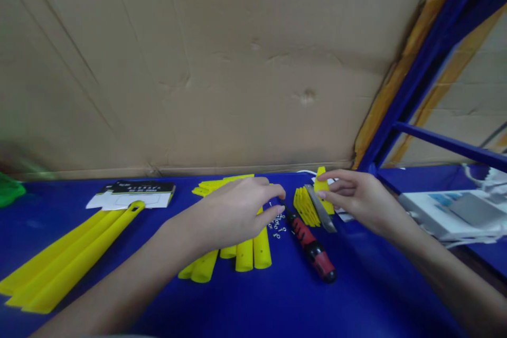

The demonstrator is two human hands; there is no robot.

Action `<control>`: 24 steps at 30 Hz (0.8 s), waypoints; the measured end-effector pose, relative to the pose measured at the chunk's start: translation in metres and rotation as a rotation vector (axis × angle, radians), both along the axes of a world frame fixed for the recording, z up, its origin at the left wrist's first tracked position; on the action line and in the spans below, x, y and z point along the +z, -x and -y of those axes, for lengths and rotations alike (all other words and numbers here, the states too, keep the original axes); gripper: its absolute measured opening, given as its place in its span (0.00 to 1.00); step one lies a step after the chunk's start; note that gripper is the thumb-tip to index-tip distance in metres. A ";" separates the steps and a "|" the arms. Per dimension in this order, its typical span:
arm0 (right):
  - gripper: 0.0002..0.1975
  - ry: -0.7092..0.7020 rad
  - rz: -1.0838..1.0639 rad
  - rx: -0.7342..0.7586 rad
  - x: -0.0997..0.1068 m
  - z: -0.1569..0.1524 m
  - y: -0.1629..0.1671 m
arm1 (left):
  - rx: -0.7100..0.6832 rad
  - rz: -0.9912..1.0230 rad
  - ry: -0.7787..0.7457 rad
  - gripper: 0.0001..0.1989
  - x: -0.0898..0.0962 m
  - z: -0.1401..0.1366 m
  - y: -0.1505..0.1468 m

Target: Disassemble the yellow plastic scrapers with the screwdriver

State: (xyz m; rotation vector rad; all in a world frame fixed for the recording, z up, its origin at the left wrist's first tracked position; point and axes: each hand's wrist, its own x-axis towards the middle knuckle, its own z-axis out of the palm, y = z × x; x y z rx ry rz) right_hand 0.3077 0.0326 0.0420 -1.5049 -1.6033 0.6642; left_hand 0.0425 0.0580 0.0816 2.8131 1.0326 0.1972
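My right hand [360, 195] is closed on a yellow plastic piece [321, 177], with the thumb and fingertips on its edge. Just left of it, a flat metal blade [321, 210] leans against a row of yellow plastic pieces [304, 206]. My left hand [241, 206] hovers palm down over several yellow tubes [244, 256]. Its thumb and index finger are apart, on either side of the tip of a red and black screwdriver [311, 248]; contact cannot be made out. Small shiny screws [277, 224] lie scattered below those fingertips.
Long yellow handles [75, 259] lie at the left beside black and white header cards [134, 194]. A cardboard sheet [237, 74] stands behind the blue table [277, 301]. At right are a blue metal frame [415, 74] and a white device [451, 216] with cables.
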 end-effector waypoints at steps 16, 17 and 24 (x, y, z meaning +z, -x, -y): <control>0.13 0.011 0.263 -0.021 -0.026 -0.002 0.010 | -0.175 -0.108 -0.009 0.14 -0.011 -0.006 -0.032; 0.15 0.003 0.254 -0.019 -0.026 -0.002 0.011 | -0.177 -0.113 -0.012 0.13 -0.011 -0.006 -0.032; 0.18 -0.004 0.136 -0.057 -0.035 -0.006 0.017 | -0.167 -0.113 -0.022 0.13 -0.010 -0.007 -0.029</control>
